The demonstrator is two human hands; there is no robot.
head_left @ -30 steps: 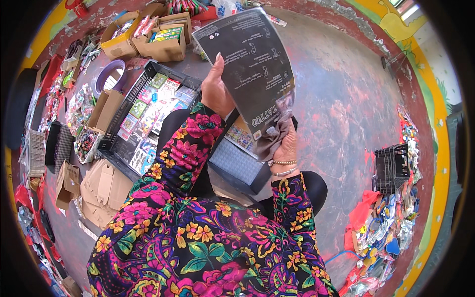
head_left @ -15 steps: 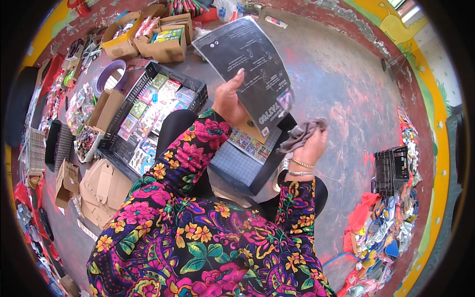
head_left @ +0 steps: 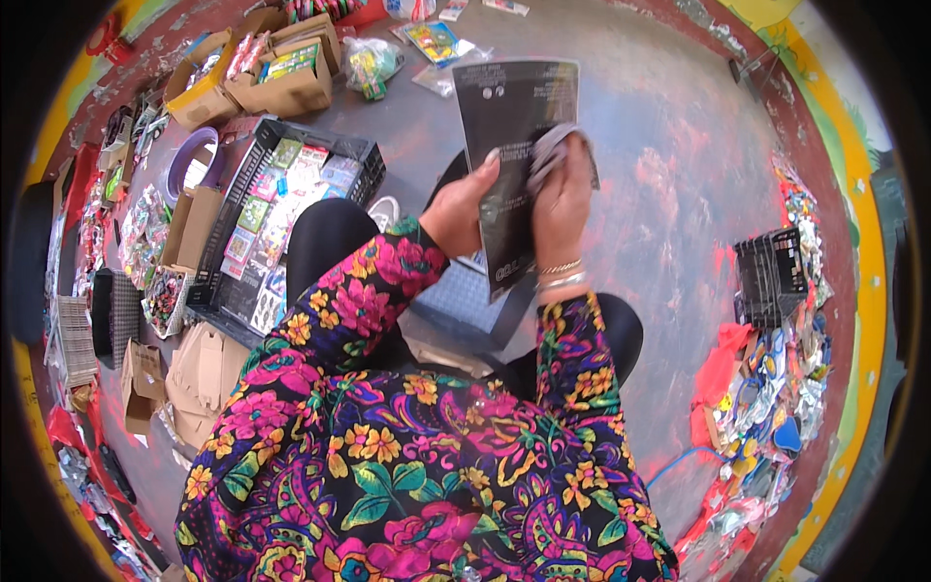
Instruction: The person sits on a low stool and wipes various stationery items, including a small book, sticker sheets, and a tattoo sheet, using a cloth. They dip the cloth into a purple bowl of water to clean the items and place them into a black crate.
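Landmark: black card crate (head_left: 367, 173), filled with bright printed cards.

Item: black printed packet (head_left: 509, 102), glossy and thin, held up off the floor to the right of the crate.

Left hand (head_left: 460, 210): closed on the packet's left edge, thumb across its face. Right hand (head_left: 564, 204): fingers bunched over a grey-mauve cloth (head_left: 551, 155), laid against the packet's right part.

Risks, as judged: the packet could buckle or twist if the cloth presses hard, being gripped at one side only; a loose cloth fold could catch its edge; a slack left thumb could drop it.

Surroundings: blue-patterned box (head_left: 456, 303), right of the crate, beneath the packet, which hides part of it. Left knee (head_left: 330, 241), against or near the crate's right side, blocks part of that approach; contact cannot be told. Cardboard boxes (head_left: 288, 95), above the crate. Purple ring-shaped tub (head_left: 178, 177), left of it. Clear plastic bag (head_left: 371, 66), beyond its upper right corner. Mixed goods pile (head_left: 766, 417), far right of it.
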